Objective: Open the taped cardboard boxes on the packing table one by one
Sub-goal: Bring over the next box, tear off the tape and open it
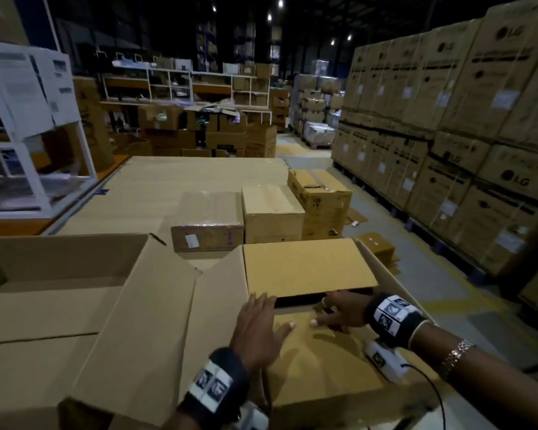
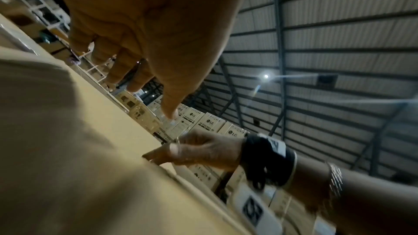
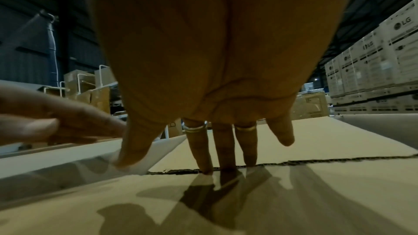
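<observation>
Fingers (image 3: 222, 149) of the right hand (image 1: 339, 311) are poking flat into the near box's (image 1: 317, 361) flap gap; left hand (image 1: 258, 324) is lying flat beside. Lifting slowly should be best.

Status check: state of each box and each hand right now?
Near box: outer flaps open, inner flaps nearly shut, dark gap between.
Big left box: open.
Wrapped box: sealed.
Middle box: closed.
Left hand: flat on flap.
Right hand: fingertips at gap.
</observation>
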The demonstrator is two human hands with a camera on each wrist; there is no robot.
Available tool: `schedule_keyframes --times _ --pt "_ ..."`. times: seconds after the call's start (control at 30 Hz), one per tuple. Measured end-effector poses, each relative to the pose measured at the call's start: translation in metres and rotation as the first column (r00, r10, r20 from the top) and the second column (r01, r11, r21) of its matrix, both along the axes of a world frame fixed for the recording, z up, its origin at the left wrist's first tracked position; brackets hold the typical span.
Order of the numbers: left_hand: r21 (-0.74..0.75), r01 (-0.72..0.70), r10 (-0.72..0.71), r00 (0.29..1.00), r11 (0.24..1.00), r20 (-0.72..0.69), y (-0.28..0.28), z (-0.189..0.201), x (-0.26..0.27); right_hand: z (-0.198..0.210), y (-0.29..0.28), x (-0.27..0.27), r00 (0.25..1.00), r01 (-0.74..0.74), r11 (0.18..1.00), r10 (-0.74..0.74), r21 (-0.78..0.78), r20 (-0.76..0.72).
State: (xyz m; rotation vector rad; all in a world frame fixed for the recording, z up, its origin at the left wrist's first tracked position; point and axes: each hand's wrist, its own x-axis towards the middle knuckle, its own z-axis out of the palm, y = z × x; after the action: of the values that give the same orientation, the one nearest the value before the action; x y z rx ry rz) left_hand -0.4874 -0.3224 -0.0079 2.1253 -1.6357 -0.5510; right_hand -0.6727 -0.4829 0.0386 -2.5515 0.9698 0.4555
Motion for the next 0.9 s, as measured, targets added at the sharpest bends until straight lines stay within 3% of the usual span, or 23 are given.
schedule_keyframes --times 0.2,0.4,0.5,0.6,0.73,0.9 --pt "0.085 0.100 -0.111 0.985 0.991 0.132 -0.010 0.052 -0.015 0.031 0.020 -0.023 0.995 -0.044 0.986 0.058 -0.161 0.082" --pt "-0.266 0.026 0.048 0.962 0.964 0.268 0.009 0.088 -0.053 0.060 0.049 -0.072 0.933 -0.072 0.930 0.190 -0.359 0.305" --pt "-0.418 -0.006 0.133 0.952 0.909 0.275 0.019 0.107 -0.072 0.075 0.064 -0.101 0.850 -0.011 0.902 0.236 -0.431 0.471" --pt "-0.474 0.043 0.094 0.961 0.879 0.260 0.039 0.118 -0.092 0.084 0.075 -0.137 0.746 0.094 0.903 0.216 -0.420 0.630" --pt "-0.536 0.049 0.105 0.961 0.843 0.254 0.082 0.126 -0.124 0.083 0.099 -0.186 0.666 0.129 0.886 0.256 -0.446 0.701" --pt "-0.499 0.134 -0.056 0.984 0.856 0.167 0.155 0.114 -0.150 0.060 0.151 -0.239 0.571 0.060 0.944 0.233 -0.323 0.787"
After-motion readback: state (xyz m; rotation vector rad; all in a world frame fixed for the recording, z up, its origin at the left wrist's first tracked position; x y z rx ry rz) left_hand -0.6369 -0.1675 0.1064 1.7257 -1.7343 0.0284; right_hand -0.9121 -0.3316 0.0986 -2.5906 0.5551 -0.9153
